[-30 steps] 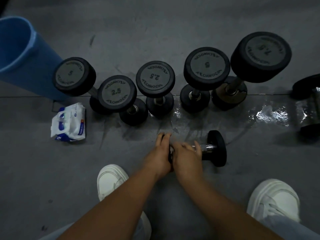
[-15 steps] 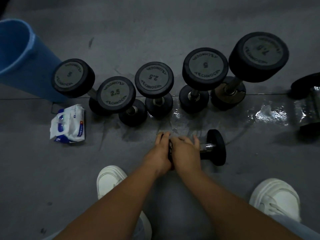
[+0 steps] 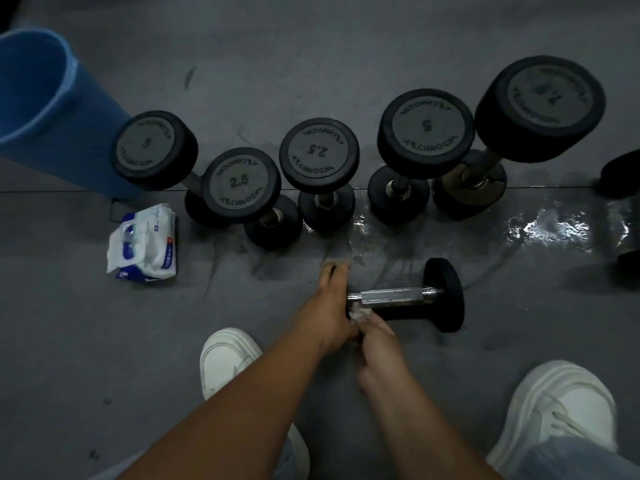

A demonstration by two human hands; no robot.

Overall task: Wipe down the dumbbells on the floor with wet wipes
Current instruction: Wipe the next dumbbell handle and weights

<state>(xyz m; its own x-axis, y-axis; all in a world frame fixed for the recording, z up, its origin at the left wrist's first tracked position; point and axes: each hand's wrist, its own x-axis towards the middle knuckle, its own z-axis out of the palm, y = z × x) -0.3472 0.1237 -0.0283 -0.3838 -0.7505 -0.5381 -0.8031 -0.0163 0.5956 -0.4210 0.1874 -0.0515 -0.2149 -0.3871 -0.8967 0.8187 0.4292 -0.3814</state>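
A small dumbbell [image 3: 391,296] lies on its side on the grey floor [image 3: 311,46], in front of a row of 5 upright dumbbells [image 3: 318,154]. The left hand [image 3: 332,306] curls round its left end, hiding that head. The right hand [image 3: 377,344], blurred, pinches a crumpled white wipe [image 3: 358,312] just under the bar, touching the left hand. A pack of wipes [image 3: 143,242] lies further left beside a blue bin [image 3: 41,95]; a wet patch [image 3: 550,226] shines on the right.

The left hand [image 3: 329,306] hides a dumbbell [image 3: 391,295] end; the blurred right hand [image 3: 379,353] partly covers the wipe [image 3: 358,312].
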